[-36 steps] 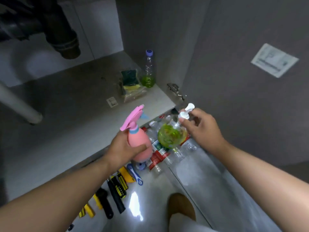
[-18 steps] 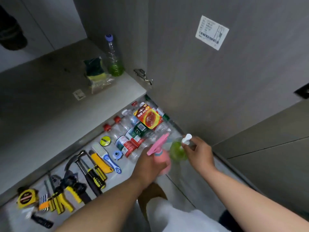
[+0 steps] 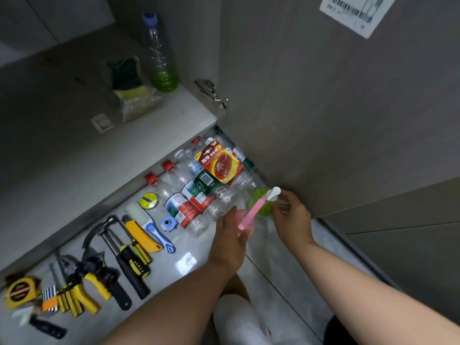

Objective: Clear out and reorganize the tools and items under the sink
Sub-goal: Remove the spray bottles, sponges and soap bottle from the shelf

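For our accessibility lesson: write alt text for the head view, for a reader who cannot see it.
The left hand holds a pink spray bottle and the right hand a green bottle, beside plastic bottles and tools laid out on the floor.

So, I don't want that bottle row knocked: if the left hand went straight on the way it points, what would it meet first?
Probably the clear plastic bottles lying just beyond the left hand; its height above them is unclear.
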{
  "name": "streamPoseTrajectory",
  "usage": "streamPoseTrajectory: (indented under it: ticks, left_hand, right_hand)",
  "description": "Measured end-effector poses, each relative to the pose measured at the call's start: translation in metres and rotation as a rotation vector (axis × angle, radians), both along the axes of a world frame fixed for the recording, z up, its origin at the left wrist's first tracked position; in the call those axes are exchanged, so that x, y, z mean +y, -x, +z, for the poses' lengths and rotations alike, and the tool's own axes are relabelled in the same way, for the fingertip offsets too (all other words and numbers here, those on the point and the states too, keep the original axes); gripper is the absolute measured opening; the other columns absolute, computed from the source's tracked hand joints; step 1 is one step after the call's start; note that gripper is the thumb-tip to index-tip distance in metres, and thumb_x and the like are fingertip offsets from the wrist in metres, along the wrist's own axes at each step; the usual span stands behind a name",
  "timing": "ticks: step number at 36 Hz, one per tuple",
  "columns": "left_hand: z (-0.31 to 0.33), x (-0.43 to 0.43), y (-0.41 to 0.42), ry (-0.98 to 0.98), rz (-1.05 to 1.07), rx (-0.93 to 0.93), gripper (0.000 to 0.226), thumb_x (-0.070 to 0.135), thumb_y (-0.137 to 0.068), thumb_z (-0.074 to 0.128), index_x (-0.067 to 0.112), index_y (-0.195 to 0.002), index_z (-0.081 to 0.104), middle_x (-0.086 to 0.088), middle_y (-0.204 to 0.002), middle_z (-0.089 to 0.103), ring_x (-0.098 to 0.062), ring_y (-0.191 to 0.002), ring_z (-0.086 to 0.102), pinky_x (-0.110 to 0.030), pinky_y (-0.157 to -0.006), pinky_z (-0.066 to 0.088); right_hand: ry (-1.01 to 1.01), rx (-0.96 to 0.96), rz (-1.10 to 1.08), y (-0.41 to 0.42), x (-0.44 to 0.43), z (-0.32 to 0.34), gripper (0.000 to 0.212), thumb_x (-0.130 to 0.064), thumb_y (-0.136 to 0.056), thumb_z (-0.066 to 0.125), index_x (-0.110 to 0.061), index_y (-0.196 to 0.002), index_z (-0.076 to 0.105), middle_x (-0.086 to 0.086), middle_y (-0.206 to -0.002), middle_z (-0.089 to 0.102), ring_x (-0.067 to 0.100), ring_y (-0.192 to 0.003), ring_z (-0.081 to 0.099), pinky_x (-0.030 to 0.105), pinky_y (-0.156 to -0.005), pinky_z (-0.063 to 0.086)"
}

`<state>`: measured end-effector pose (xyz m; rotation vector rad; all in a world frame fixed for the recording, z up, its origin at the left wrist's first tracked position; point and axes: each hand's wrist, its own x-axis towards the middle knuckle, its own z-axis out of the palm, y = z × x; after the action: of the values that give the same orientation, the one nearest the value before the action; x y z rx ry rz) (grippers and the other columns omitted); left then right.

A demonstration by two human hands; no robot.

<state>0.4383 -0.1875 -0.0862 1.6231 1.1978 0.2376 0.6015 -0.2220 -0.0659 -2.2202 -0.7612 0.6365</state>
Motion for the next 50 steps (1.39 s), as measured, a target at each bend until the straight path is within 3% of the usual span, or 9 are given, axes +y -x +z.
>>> streamPoseTrajectory:
  ticks: [5,9,17,21,24,29,34,45,50]
  left_hand:
    - [0.004,-0.004,0.009,0.031,-0.006,-0.042,0.059,0.014,-0.099,0.061,0.049,-0.135,0.031,0.012,-0.133,0.039,-0.001,-0.123,0.034,-0.008,-0.096,0.029]
    - [0.013,0.005,0.030,0.109,-0.063,0.037,0.049,0.022,-0.099,0.062,0.032,-0.142,0.041,0.002,-0.141,0.048,-0.013,-0.127,0.048,-0.023,-0.103,0.040]
    - [0.059,0.080,0.095,-0.082,-0.100,0.133,0.017,0.020,-0.097,0.062,0.018,-0.113,0.065,-0.005,-0.116,0.063,-0.018,-0.104,0.063,-0.037,-0.093,0.053]
    - [0.080,0.135,0.126,-0.208,0.020,0.180,0.016,0.018,-0.095,0.063,0.032,-0.102,0.059,-0.001,-0.114,0.057,-0.016,-0.099,0.060,-0.028,-0.085,0.051]
    - [0.089,0.177,0.141,-0.248,0.064,0.171,0.016,0.013,-0.092,0.064,0.026,-0.101,0.062,-0.007,-0.112,0.057,-0.024,-0.097,0.063,-0.038,-0.088,0.054]
    - [0.086,0.245,0.149,-0.334,0.139,0.176,0.033,0.016,-0.089,0.064,0.030,-0.118,0.057,-0.005,-0.120,0.049,-0.022,-0.098,0.057,-0.023,-0.090,0.044]
    - [0.077,0.308,0.135,-0.215,0.316,0.169,0.047,0.024,-0.092,0.067,0.013,-0.134,0.049,-0.017,-0.132,0.053,-0.035,-0.116,0.057,-0.038,-0.102,0.049]
    - [0.063,0.378,0.110,-0.055,0.558,-0.202,0.042,0.042,-0.098,0.060,0.019,-0.132,0.058,-0.003,-0.119,0.067,-0.025,-0.108,0.065,-0.032,-0.089,0.054]
    - [0.064,0.387,0.102,0.191,0.621,-0.270,0.046,0.059,-0.093,0.058,0.032,-0.131,0.057,0.000,-0.123,0.066,-0.024,-0.107,0.065,-0.041,-0.093,0.054]
  right_hand:
    - [-0.089,0.021,-0.117,0.014,-0.013,0.006,0.033,0.004,-0.086,0.058,-0.014,-0.114,0.060,0.001,-0.097,0.065,0.002,-0.077,0.059,0.001,-0.063,0.041]
    - [-0.124,-0.041,-0.199,0.023,-0.021,0.021,0.028,0.007,-0.082,0.054,-0.014,-0.101,0.052,0.010,-0.091,0.059,0.022,-0.075,0.055,0.015,-0.062,0.039]
    - [-0.380,-0.077,0.042,0.057,0.042,0.096,0.039,0.011,-0.077,0.055,-0.027,-0.088,0.052,0.003,-0.088,0.052,0.005,-0.073,0.049,0.017,-0.066,0.042]
    - [-0.235,-0.018,0.322,0.075,0.104,0.123,0.027,0.006,-0.082,0.059,-0.019,-0.093,0.056,0.008,-0.096,0.054,0.019,-0.080,0.052,0.037,-0.075,0.048]
    - [-0.098,0.042,0.463,0.086,0.157,0.128,0.021,0.001,-0.087,0.059,-0.016,-0.099,0.057,0.014,-0.104,0.055,0.020,-0.080,0.054,0.040,-0.074,0.052]
    - [-0.019,0.080,0.553,0.096,0.243,0.115,0.023,-0.010,-0.088,0.063,-0.016,-0.110,0.057,0.012,-0.105,0.056,0.025,-0.083,0.059,0.041,-0.077,0.055]
    - [0.001,0.160,0.529,0.105,0.308,0.093,0.032,-0.027,-0.088,0.067,-0.020,-0.117,0.056,0.007,-0.100,0.065,0.024,-0.092,0.065,0.046,-0.091,0.055]
    - [-0.068,0.255,0.434,0.113,0.385,0.066,0.026,-0.036,-0.093,0.063,-0.023,-0.116,0.060,-0.003,-0.096,0.062,0.015,-0.085,0.056,0.026,-0.068,0.042]
    - [0.010,0.377,0.457,0.129,0.390,0.059,0.031,-0.030,-0.100,0.049,-0.017,-0.127,0.055,0.008,-0.120,0.062,0.027,-0.106,0.058,0.047,-0.101,0.049]
